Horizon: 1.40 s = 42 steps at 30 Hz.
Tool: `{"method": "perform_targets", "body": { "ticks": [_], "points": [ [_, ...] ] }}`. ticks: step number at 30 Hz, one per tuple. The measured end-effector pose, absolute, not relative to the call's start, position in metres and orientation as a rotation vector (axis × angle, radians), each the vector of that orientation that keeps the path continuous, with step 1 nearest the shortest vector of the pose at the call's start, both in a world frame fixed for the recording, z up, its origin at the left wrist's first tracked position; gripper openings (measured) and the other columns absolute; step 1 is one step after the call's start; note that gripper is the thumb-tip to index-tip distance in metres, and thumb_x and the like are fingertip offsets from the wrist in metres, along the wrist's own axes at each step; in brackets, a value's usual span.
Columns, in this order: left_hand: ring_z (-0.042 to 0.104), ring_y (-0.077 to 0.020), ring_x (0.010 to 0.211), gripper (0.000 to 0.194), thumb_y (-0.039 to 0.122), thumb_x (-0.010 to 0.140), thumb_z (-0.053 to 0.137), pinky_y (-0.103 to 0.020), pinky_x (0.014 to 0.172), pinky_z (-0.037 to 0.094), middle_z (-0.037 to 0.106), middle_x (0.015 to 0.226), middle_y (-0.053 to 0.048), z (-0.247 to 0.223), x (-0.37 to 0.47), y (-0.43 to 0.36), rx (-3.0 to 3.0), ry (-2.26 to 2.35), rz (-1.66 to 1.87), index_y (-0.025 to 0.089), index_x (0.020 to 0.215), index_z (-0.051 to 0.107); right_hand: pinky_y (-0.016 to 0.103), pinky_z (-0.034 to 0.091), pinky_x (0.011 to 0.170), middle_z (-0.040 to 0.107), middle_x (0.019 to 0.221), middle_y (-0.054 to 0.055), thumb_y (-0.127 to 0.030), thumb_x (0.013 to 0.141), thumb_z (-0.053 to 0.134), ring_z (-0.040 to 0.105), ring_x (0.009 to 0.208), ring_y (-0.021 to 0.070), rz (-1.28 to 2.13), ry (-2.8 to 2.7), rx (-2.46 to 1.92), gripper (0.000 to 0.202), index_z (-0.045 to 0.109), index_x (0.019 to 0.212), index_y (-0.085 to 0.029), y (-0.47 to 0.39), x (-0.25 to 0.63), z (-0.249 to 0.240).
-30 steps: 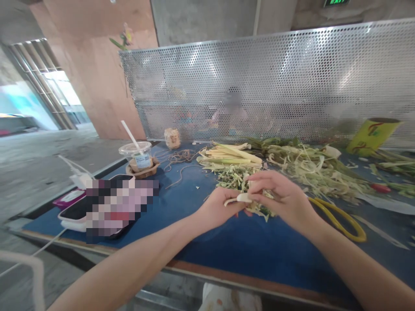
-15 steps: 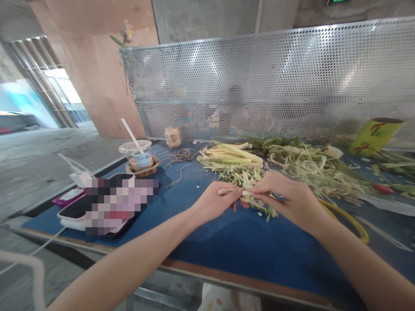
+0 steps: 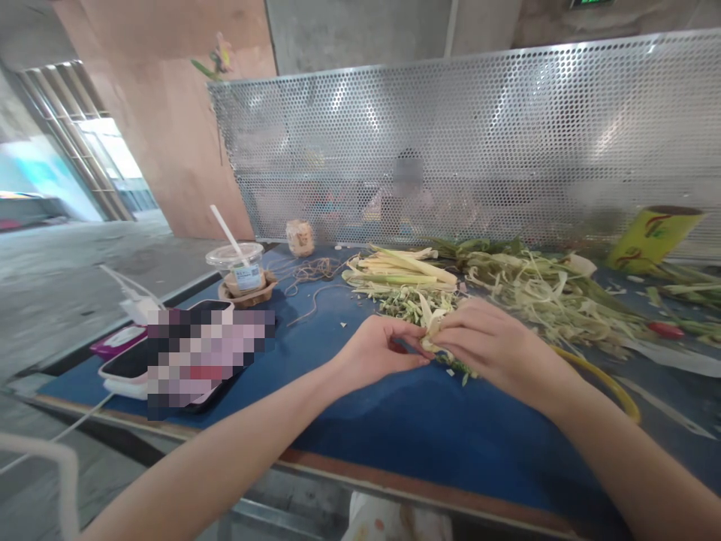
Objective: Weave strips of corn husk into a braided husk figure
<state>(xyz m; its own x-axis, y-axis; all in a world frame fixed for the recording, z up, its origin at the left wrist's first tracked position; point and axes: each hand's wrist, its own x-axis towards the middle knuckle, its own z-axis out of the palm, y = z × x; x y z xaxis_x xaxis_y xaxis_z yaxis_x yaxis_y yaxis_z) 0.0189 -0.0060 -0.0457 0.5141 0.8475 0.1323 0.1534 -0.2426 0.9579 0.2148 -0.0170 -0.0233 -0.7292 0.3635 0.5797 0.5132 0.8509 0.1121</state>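
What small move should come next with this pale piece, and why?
Probably close the left hand gently on the pale piece near its lower end: thumb and forefinger stand apart there, while the right hand seems to pinch it from the other side.

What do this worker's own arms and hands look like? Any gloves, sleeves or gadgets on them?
They're ordinary human ones. The left forearm and right forearm are bare, with no sleeve in view. The left hand and right hand wear no gloves, and both wrists show no watch, bracelet or cable.
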Motion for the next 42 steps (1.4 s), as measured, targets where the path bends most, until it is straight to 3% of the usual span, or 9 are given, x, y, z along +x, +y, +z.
{"method": "perform_targets", "body": {
  "ticks": [9, 19, 22, 25, 30, 36, 42],
  "points": [
    [0.053, -0.0078, 0.05, 0.021, 0.022, 0.063, 0.068, -0.02, 0.052, 0.046, 0.067, 0.068, -0.003, -0.037, 0.02, -0.01, 1.697, 0.898, 0.879, 0.012, 0.081, 0.07, 0.031, 0.045, 0.072, 0.06, 0.086, 0.005, -0.02, 0.085, 0.048, 0.053, 0.08, 0.0154, -0.319, -2.422, -0.554, 0.011, 0.058, 0.089, -0.021, -0.015, 0.213, -0.027],
    [0.052, -0.0064, 0.045, 0.026, 0.02, 0.06, 0.069, -0.021, 0.05, 0.047, 0.069, 0.071, -0.006, -0.034, 0.022, -0.011, 1.538, 0.905, 0.892, 0.009, 0.084, 0.069, 0.035, 0.045, 0.074, 0.061, 0.084, 0.008, -0.014, 0.082, 0.049, 0.054, 0.079, 0.0186, -0.778, -2.347, -0.612, 0.009, 0.057, 0.085, -0.013, -0.021, 0.2, -0.031],
    [0.052, -0.0061, 0.045, 0.023, 0.023, 0.06, 0.07, -0.019, 0.049, 0.046, 0.067, 0.065, -0.003, -0.036, 0.023, -0.012, 1.559, 0.89, 0.908, 0.009, 0.078, 0.069, 0.034, 0.045, 0.073, 0.061, 0.081, 0.007, -0.013, 0.081, 0.049, 0.053, 0.077, 0.0178, -0.666, -2.306, -0.665, 0.008, 0.056, 0.081, -0.016, -0.022, 0.197, -0.031],
    [0.052, -0.0064, 0.046, 0.021, 0.024, 0.062, 0.068, -0.019, 0.049, 0.046, 0.064, 0.06, -0.001, -0.037, 0.023, -0.013, 1.616, 0.879, 0.943, 0.009, 0.077, 0.068, 0.032, 0.045, 0.073, 0.06, 0.079, 0.004, -0.013, 0.079, 0.051, 0.053, 0.078, 0.0165, -0.32, -2.258, -0.722, 0.006, 0.053, 0.078, -0.019, -0.02, 0.196, -0.032],
    [0.053, -0.0074, 0.05, 0.019, 0.02, 0.064, 0.067, -0.019, 0.05, 0.047, 0.065, 0.065, -0.003, -0.035, 0.022, -0.014, 1.636, 0.915, 0.969, 0.008, 0.078, 0.068, 0.032, 0.043, 0.073, 0.056, 0.083, 0.004, -0.016, 0.083, 0.047, 0.051, 0.083, 0.0169, 0.071, -2.261, -0.793, 0.008, 0.049, 0.077, -0.02, -0.018, 0.199, -0.03],
    [0.057, -0.009, 0.06, 0.032, 0.022, 0.061, 0.07, -0.021, 0.061, 0.048, 0.067, 0.079, -0.003, -0.038, 0.019, -0.01, 1.633, 0.757, 0.93, 0.013, 0.092, 0.067, 0.04, 0.037, 0.083, 0.051, 0.093, 0.007, -0.017, 0.084, 0.045, 0.046, 0.091, 0.0204, -0.151, -2.323, -0.854, 0.009, 0.053, 0.081, -0.02, -0.021, 0.199, -0.03],
    [0.052, -0.0064, 0.051, 0.024, 0.021, 0.06, 0.07, -0.018, 0.055, 0.045, 0.064, 0.061, 0.0, -0.035, 0.018, -0.009, 1.633, 0.8, 0.952, 0.012, 0.083, 0.069, 0.045, 0.033, 0.088, 0.049, 0.107, 0.009, -0.02, 0.083, 0.049, 0.042, 0.107, 0.0248, -0.249, -2.252, -0.773, 0.014, 0.061, 0.076, -0.022, -0.02, 0.202, -0.027]
  ]
}}
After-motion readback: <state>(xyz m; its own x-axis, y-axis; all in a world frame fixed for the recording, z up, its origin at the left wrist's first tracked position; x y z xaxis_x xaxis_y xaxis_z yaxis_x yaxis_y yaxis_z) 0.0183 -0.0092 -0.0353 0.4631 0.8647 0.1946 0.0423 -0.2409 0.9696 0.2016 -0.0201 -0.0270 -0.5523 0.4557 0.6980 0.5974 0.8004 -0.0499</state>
